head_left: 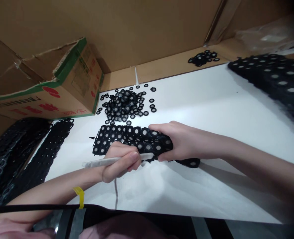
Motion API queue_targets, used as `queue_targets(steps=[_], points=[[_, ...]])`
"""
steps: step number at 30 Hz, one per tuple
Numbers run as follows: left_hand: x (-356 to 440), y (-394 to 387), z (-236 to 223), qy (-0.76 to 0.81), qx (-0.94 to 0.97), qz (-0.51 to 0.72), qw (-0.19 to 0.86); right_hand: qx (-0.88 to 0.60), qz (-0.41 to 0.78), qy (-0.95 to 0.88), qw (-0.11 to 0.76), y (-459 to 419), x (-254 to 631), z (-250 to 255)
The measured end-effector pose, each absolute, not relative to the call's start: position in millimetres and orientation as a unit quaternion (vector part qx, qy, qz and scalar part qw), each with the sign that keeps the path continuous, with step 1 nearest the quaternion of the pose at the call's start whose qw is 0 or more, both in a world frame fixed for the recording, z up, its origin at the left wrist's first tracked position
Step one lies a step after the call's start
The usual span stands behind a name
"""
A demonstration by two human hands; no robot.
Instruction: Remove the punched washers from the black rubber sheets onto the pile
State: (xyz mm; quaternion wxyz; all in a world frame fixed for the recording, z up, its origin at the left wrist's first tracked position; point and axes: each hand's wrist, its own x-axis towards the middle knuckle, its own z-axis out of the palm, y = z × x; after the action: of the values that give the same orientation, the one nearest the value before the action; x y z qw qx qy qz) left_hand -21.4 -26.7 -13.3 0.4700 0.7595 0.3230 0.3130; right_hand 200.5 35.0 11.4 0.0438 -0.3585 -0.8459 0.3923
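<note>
A black sheet of ring-shaped parts point(127, 137) lies on the white table point(199, 109) in front of me. My right hand point(176, 141) grips the sheet's right end, fingers curled over its top edge. My left hand point(120, 162) is closed round a thin white stick-like tool point(99, 162), held flat along the sheet's near edge. A yellow band point(79, 196) is on my left wrist. Behind the sheet sits a pile of loose black rings point(124, 104).
An open cardboard box point(62, 86) stands at the left. Emptied black sheets point(25, 152) are stacked at the far left. More full black sheets point(276, 76) lie at the right. A smaller heap of rings point(203, 58) sits at the back by the cardboard wall.
</note>
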Motion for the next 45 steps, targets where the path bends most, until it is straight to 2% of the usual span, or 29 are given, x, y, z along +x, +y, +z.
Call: queue_targets(steps=[7, 18, 25, 32, 35, 45], points=[[-20, -26, -11, 0.323, 0.766, 0.290, 0.474, -0.353, 0.399, -0.845, 0.042, 35, 202, 10], [-16, -21, -6, 0.321, 0.746, 0.222, 0.540, -0.327, 0.412, -0.850, 0.029, 39, 203, 12], [-26, -12, -13, 0.361, 0.670, 0.348, 0.548, -0.382, 0.320, -0.867, 0.012, 58, 217, 6], [-29, 20, -14, 0.428, 0.699, 0.332, 0.467, -0.404, 0.307, -0.850, 0.139, 72, 210, -9], [-27, 25, -16, 0.436, 0.718, 0.300, 0.451, -0.430, 0.277, -0.844, 0.161, 70, 200, -16], [-22, 23, -8, 0.457, 0.752, 0.240, 0.411, -0.435, 0.289, -0.833, 0.184, 67, 196, -18]])
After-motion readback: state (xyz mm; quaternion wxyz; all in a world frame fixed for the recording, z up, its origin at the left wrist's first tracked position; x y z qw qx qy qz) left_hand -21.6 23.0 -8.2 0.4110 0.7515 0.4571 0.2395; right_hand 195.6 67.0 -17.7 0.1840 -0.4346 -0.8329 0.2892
